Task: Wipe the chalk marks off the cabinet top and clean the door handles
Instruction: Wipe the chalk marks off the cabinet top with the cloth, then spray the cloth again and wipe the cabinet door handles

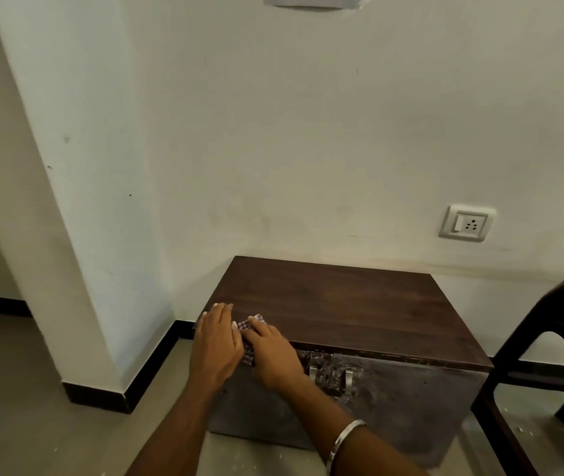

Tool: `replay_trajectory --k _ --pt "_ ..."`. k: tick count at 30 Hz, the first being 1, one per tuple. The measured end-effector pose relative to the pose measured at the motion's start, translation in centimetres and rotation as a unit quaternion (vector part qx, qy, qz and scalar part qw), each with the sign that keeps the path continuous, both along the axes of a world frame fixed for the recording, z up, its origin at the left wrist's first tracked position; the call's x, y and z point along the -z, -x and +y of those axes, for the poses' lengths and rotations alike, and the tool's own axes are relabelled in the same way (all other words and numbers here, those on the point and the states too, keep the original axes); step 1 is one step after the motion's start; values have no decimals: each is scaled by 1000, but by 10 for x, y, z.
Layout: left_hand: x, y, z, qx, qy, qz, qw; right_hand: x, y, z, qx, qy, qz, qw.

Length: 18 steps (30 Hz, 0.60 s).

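- Head view: a low cabinet (359,338) stands against a pale wall, filling the 5 o'clock part of the frame. Its dark wood cabinet top (342,304) shows no chalk marks that I can make out.
- Both hands sit at the front-left corner of that top, at about 9 o'clock on the top's own surface.
- The left hand (217,341) lies palm down, its fingers straight and close together, pointing toward 12 o'clock; the fingertips rest on the wood at the corner edge.
- The right hand (270,352) lies just beside it at its 3 o'clock side, palm down, fingers laid flat and close together, pointing toward 11 o'clock.
- A checked cloth (249,341) is pressed under the right hand's fingers. Only a narrow strip of it shows: a bit past the fingertips at 12 o'clock and a band in the gap between the two hands. The left thumb side touches that band.
- Whether any finger is curled round the cloth underneath cannot be told; from above both hands look flat.
- Two metal door handles (330,374) hang side by side on the cabinet's front, below the top's front edge, at 4 o'clock from the right hand and apart from both hands. The left one is partly hidden by the right wrist.
- A metal bangle (344,441) circles the right forearm near the bottom edge.
- A wall socket (466,223) sits at 2 o'clock from the cabinet, and a dark chair (548,365) stands at its 3 o'clock side.
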State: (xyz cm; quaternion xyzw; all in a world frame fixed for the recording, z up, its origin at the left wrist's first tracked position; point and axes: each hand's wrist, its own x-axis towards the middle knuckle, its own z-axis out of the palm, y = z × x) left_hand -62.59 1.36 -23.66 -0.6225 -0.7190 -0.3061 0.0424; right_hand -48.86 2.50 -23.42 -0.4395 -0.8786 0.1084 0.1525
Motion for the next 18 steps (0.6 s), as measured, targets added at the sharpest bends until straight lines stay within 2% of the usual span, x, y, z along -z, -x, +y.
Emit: replay_trajectory --k 3,8,13,18 --pt "-7 17 -7 -7 -11 -15 1000 -1 15 -13 -55 14 58 997" --pt "-17 27 -19 -18 -35 -44 998 -2 3 -28 -80 52 91 991" --pt "-16 -5 -27 -1 -28 -140 990 3 -41 -41 -18 71 153 985" --pt "-24 -66 -30 105 63 -286 950 -14 -98 -49 56 99 213 970"
